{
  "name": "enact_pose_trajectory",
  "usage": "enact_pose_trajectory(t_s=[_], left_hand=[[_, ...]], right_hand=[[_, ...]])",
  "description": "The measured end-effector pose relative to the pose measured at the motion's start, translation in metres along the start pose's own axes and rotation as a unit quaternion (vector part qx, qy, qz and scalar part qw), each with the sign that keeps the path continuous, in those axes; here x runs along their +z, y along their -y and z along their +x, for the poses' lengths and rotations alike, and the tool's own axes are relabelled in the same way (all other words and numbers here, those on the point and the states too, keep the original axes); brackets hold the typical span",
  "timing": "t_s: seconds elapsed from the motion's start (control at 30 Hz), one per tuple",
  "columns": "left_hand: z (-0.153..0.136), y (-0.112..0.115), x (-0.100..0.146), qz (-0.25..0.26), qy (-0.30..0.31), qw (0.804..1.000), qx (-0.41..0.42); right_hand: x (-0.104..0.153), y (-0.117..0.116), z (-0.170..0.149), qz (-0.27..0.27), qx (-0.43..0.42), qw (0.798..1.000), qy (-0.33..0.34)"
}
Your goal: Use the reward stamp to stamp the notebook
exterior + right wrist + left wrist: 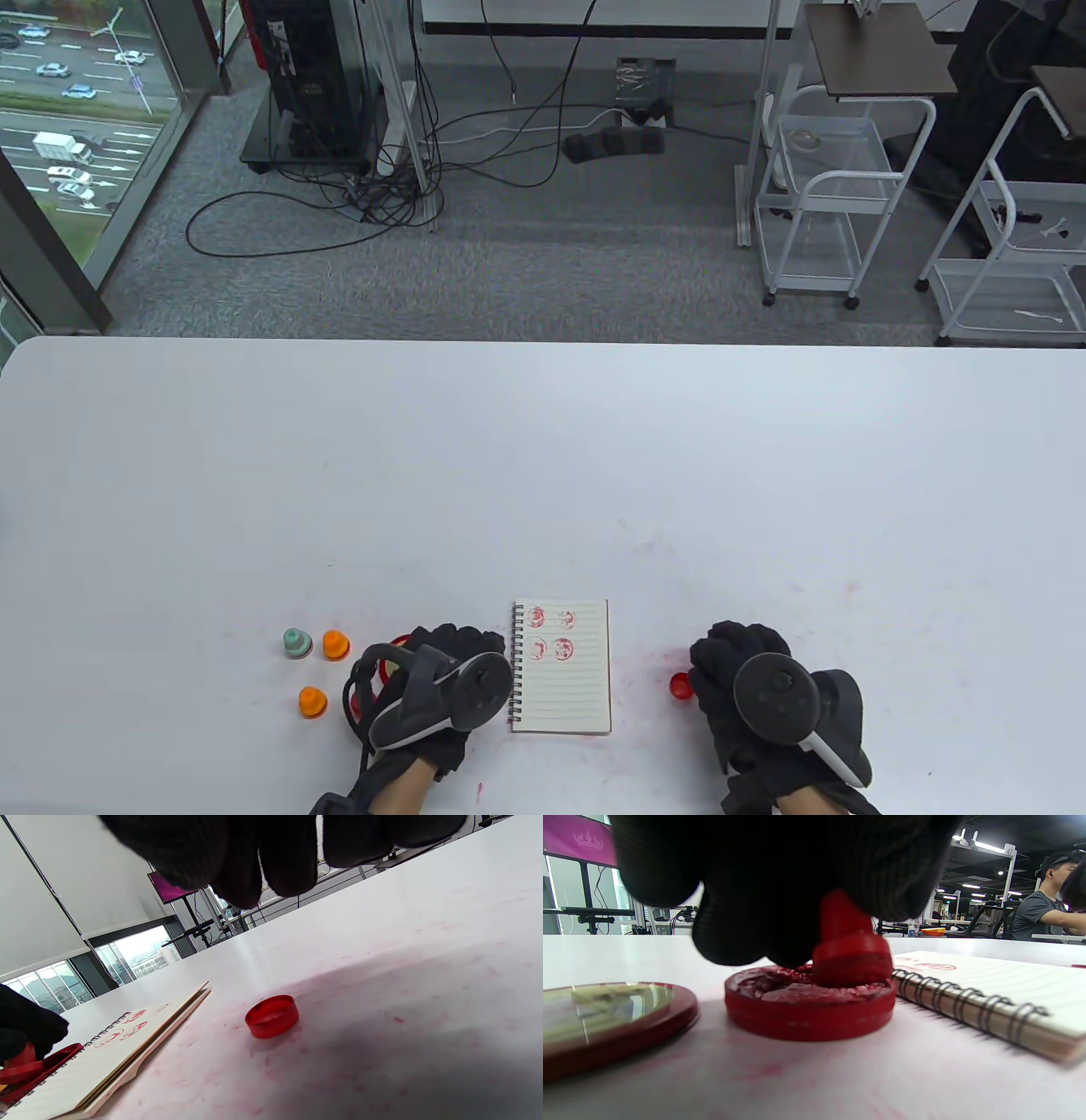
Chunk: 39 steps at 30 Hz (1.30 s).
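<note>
In the left wrist view my left hand (780,887) grips a red stamp (850,946) and presses its base into a round red ink pad (810,1005). The spiral notebook (562,666) lies open just right of that hand, with several red prints near its top. In the table view my left hand (441,679) covers the stamp and most of the pad. My right hand (747,679) hovers over the table right of the notebook, fingers loosely curled and holding nothing. A small red cap (271,1016) sits on the table below its fingers (254,857).
The ink pad's lid (606,1014) lies left of the pad. Two orange stamps (336,645) (312,702) and a green one (296,643) stand left of my left hand. Red ink smears mark the white table (543,475) around the notebook.
</note>
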<state>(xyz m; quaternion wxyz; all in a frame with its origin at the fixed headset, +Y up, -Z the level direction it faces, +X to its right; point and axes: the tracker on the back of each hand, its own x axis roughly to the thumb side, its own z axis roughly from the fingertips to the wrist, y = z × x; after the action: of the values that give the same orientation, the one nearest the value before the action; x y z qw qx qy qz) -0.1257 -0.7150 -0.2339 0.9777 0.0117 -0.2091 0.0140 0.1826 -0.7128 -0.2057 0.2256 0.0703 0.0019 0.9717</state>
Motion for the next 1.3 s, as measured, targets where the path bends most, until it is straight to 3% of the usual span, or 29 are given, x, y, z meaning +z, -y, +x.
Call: enact_pose_trajectory(t_s=[0.73,1.3], left_hand=[[0.0,0.0023,-0.0027,-0.04,-0.005,0.999,-0.002],[-0.0014,0.0042,-0.0011,-0.043,-0.007,0.999,0.003]], right_hand=[[0.0004,0.0009,-0.0008,0.006,-0.005,1.0,0.001],[0.0002,0.0008,-0.0011,0.018,-0.01,1.0,-0.002]])
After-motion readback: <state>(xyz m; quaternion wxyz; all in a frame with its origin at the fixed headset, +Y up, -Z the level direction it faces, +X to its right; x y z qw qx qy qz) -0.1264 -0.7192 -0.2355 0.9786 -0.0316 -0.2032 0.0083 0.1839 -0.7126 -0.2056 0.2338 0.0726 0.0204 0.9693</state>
